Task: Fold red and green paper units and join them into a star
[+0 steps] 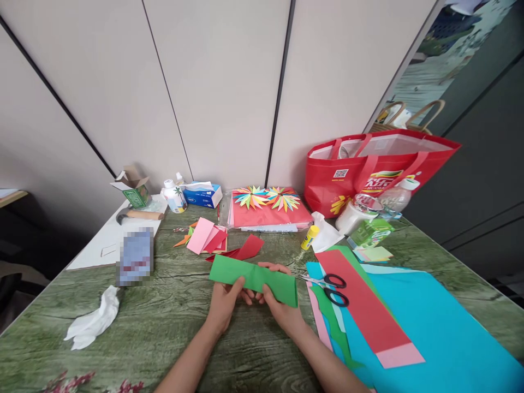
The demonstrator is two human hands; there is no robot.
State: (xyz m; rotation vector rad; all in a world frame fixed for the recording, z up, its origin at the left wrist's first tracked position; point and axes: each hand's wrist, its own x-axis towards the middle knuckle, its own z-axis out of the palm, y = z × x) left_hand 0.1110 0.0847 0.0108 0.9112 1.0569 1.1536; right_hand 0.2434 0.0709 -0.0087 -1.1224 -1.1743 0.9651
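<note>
A long folded strip of green paper [229, 270] is held just above the green wood-grain table [164, 322], in front of me. My left hand [224, 308] grips its lower edge near the middle, fingers curled under and thumb on the paper. My right hand [282, 312] pinches the strip to the right of centre, fingertips showing over its top edge. The two hands almost touch each other.
Black-handled scissors [333, 289] lie on stacked red, green, pink and blue sheets [409, 327] at the right. Behind are red and pink paper pieces [213, 240], colourful paper stars on a stack [266, 199], a glue stick [310, 237], a red tote bag [368, 169], a tissue box [202, 195], a crumpled tissue [92, 322].
</note>
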